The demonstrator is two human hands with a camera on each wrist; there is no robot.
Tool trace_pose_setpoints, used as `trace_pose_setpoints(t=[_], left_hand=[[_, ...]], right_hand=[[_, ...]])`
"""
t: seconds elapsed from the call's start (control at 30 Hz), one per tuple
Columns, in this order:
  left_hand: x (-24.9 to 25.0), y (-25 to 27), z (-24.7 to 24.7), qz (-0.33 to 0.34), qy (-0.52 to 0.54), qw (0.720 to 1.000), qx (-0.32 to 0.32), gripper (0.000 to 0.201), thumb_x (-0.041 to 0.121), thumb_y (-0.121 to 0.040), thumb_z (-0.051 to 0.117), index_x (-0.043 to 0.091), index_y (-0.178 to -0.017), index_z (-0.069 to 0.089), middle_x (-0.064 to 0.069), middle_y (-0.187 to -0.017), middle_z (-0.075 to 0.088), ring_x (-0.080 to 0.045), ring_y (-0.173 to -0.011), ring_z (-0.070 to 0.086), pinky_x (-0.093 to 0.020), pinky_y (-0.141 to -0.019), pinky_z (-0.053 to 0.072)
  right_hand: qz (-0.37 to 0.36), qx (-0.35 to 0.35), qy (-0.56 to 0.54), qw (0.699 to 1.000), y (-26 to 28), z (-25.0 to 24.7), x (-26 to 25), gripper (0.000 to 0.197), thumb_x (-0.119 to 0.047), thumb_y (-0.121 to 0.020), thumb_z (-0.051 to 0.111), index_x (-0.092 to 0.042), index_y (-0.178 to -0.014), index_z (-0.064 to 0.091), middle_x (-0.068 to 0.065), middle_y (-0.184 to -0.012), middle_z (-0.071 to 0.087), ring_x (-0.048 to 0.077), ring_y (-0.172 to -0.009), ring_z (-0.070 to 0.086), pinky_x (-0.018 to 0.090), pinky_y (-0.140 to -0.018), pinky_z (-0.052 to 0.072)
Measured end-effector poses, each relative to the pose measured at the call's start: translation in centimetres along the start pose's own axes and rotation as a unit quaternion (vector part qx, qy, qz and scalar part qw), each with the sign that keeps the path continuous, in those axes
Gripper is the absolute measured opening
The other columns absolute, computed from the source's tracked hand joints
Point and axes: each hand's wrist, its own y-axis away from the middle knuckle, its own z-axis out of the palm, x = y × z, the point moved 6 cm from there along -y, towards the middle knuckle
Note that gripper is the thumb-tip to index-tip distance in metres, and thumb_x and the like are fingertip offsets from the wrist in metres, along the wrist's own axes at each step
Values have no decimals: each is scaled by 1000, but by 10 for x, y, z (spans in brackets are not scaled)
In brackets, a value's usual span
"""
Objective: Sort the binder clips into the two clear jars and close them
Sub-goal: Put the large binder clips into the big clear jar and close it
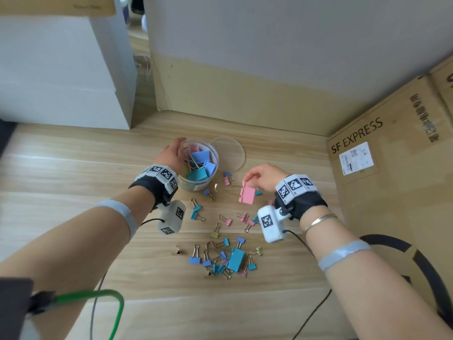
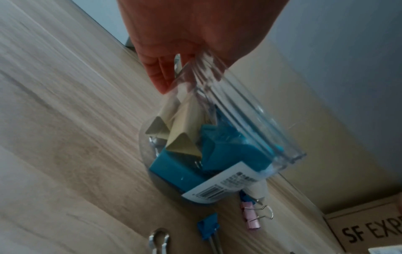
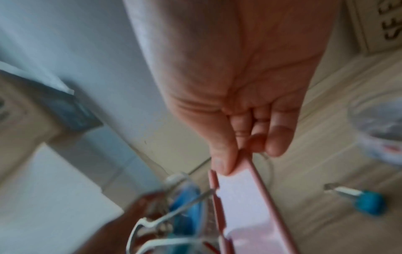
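Observation:
A clear jar (image 1: pixel 210 153) holding several large blue, teal and beige binder clips stands at the middle back of the table. My left hand (image 1: pixel 177 149) grips its rim from the left; the left wrist view shows my fingers (image 2: pixel 161 75) hooked over the jar (image 2: pixel 250 120) wall. Its clear lid (image 1: pixel 230 150) lies flat just behind and to the right. My right hand (image 1: pixel 247 179) pinches a large pink binder clip (image 1: pixel 247 195) lifted off the table right of the jar, thumb and fingers on its top edge (image 3: pixel 239 187). Several small clips (image 1: pixel 221 220) lie scattered in front.
A large teal clip (image 1: pixel 235 259) lies in the near pile. An SF Express cardboard box (image 1: pixel 392 168) walls the right side, a white box (image 1: pixel 61 77) the back left. A blurred clear round container (image 3: pixel 378 130) shows right of my right hand. Cables trail along the near table edge.

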Motion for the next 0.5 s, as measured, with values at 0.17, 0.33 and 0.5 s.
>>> trace_pose_setpoints(t=[0.17,0.33,0.5], left_hand=[[-2,-4,-4,-10,23,1000,-12,39,25,-100,25,15,-133,44,-19,-128,56,-34,-113,56,-40,-93,45],[-4,-6,-6,-18,35,999,-17,40,24,-100,26,7,-128,49,-20,-122,61,-34,-112,57,-40,-95,45],[-5,-7,-6,-17,41,999,-16,39,21,-100,27,5,-128,50,-20,-124,59,-34,-113,56,-37,-93,43]], right_hand=[[-45,72,-143,986,-23,-7,-46,18,-13,-92,53,-14,-107,64,5,-111,64,17,-92,56,21,-70,48],[8,111,-141,984,-57,-2,-70,15,-12,-90,57,-10,-100,68,11,-110,68,25,-100,65,33,-84,56],[35,54,-172,983,-77,16,-65,38,-19,-88,61,1,-120,57,18,-118,62,29,-108,62,30,-83,53]])
